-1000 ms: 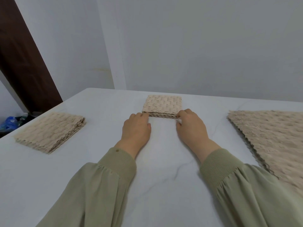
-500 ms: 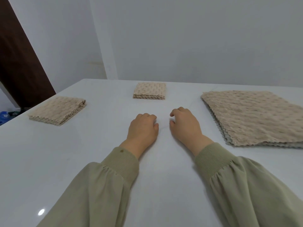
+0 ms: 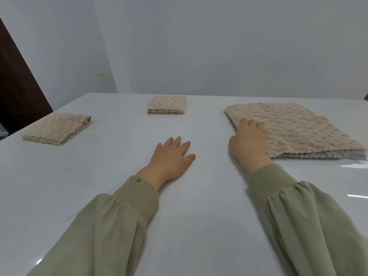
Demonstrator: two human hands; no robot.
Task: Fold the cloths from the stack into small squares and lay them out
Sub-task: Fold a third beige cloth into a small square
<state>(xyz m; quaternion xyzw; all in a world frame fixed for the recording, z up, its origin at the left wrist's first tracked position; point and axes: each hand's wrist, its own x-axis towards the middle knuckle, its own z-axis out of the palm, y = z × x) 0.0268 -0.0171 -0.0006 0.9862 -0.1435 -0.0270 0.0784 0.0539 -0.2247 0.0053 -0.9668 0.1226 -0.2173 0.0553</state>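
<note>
Fingers of left hand (image 3: 171,156) lie flat; right hand (image 3: 249,142) curls onto stack (image 3: 298,128) edge, grip hidden.

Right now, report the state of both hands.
Left hand: open, flat on the table, holding nothing.
Right hand: on the edge of the cloth stack; grip cannot be told.

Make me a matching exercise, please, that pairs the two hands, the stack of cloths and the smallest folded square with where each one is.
Things:
1. left hand
2. right hand
3. stack of cloths
4. small folded square

Places:
a. lies alone at the far middle of the table
b. flat on the bare tabletop, fingers straight
c. rests on the near left edge of the stack
d. unfolded pile on the right side of the table

Pairs: 1-b, 2-c, 3-d, 4-a
</note>
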